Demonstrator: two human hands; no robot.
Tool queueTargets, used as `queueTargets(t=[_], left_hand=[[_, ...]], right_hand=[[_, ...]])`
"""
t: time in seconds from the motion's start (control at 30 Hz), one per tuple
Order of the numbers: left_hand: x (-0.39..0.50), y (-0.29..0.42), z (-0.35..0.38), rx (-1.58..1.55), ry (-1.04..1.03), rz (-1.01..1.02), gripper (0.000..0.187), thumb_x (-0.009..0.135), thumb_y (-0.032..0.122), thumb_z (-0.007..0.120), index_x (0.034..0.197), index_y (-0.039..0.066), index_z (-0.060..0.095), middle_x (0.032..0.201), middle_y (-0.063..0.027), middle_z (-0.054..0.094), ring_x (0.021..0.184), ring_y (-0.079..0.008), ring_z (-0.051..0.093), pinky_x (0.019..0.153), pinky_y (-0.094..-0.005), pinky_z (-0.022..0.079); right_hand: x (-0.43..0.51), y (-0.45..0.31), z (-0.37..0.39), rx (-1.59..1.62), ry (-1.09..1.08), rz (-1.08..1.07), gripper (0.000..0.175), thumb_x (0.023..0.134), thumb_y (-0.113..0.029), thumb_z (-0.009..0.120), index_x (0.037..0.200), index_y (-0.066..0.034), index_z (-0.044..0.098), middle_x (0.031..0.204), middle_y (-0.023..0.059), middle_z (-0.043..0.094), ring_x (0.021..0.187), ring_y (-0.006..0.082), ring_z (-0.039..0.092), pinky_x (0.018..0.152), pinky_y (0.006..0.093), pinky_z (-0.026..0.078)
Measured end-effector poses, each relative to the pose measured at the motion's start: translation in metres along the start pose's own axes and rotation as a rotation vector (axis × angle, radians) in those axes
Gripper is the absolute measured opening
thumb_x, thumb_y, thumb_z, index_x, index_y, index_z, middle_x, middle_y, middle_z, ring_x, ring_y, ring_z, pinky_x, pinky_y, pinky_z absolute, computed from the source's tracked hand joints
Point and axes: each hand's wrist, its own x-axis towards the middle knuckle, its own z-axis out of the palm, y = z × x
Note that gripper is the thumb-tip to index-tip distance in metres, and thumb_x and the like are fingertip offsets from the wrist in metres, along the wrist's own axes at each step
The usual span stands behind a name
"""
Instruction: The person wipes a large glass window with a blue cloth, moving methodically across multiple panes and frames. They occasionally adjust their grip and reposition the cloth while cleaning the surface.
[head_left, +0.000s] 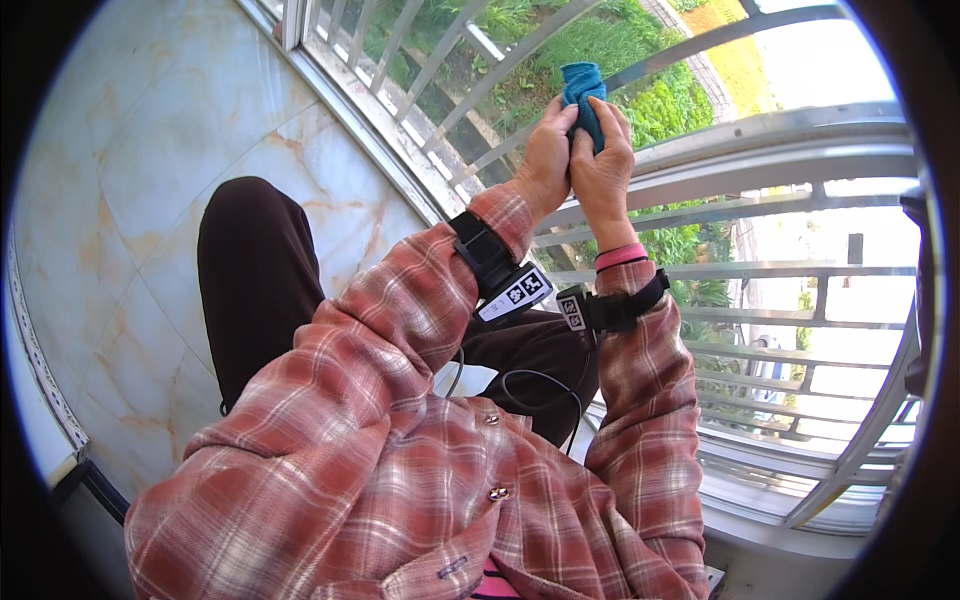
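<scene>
A bunched blue cloth (582, 84) is held between my two hands, in front of the window bars at the upper middle. My left hand (548, 154) grips its left side, with thumb and fingers closed on it. From the right, my right hand (604, 161) holds the same cloth, fingers and thumb pressed around it. The two hands touch or nearly touch at the palms. Part of the cloth is hidden behind the fingers. Whether the cloth touches a bar or the glass, I cannot tell.
Metal window bars (776, 315) and an aluminium window frame (795, 142) run along the right. A sliding track (360, 124) borders the marble-patterned tile floor (172, 150) on the left. A thin black cable (544, 373) hangs near my lap. Plants and ground show outside.
</scene>
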Motion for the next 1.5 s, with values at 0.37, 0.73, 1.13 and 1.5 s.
queueTargets(t=[0.37, 0.73, 1.13, 1.5], left_hand=[[0.047, 0.046, -0.165, 1.036, 0.600, 0.307, 0.036, 0.084, 0.011, 0.052, 0.118, 0.000, 0.056, 0.117, -0.0218, 0.059, 0.108, -0.0308, 0.058, 0.095, -0.0392, 0.044], [0.052, 0.063, -0.197, 0.886, 0.578, 0.345, 0.027, 0.089, 0.015, 0.053, 0.109, 0.000, 0.062, 0.100, -0.0179, 0.069, 0.089, -0.0265, 0.067, 0.081, -0.0337, 0.051], [0.074, 0.045, -0.146, 1.636, 0.342, 0.374, 0.092, 0.081, 0.010, 0.056, 0.149, 0.005, -0.004, 0.153, -0.0267, 0.003, 0.139, -0.0484, 0.015, 0.111, -0.0569, 0.017], [0.071, 0.038, -0.150, 1.698, 0.374, 0.312, 0.097, 0.075, 0.005, 0.056, 0.150, 0.008, -0.006, 0.155, -0.0240, -0.001, 0.139, -0.0504, 0.012, 0.109, -0.0611, 0.019]], right_hand=[[0.132, -0.011, -0.022, -0.971, -0.106, -0.871, 0.043, 0.076, -0.002, 0.058, 0.119, -0.0089, 0.062, 0.135, 0.0015, 0.050, 0.126, 0.0251, 0.042, 0.102, 0.0427, 0.033], [-0.016, 0.074, 0.112, -0.822, -1.019, -0.903, 0.036, 0.079, -0.010, 0.055, 0.114, -0.0020, 0.061, 0.131, 0.0050, 0.049, 0.128, 0.0251, 0.040, 0.111, 0.0399, 0.028], [0.189, -0.033, 0.015, -0.924, -0.196, -1.033, 0.036, 0.081, -0.004, 0.055, 0.116, -0.0064, 0.062, 0.133, 0.0036, 0.051, 0.127, 0.0287, 0.042, 0.106, 0.0454, 0.030], [0.159, -0.006, 0.201, -0.928, -0.519, -1.077, 0.043, 0.077, -0.014, 0.058, 0.120, -0.0073, 0.060, 0.136, 0.0061, 0.047, 0.132, 0.0300, 0.036, 0.111, 0.0459, 0.023]])
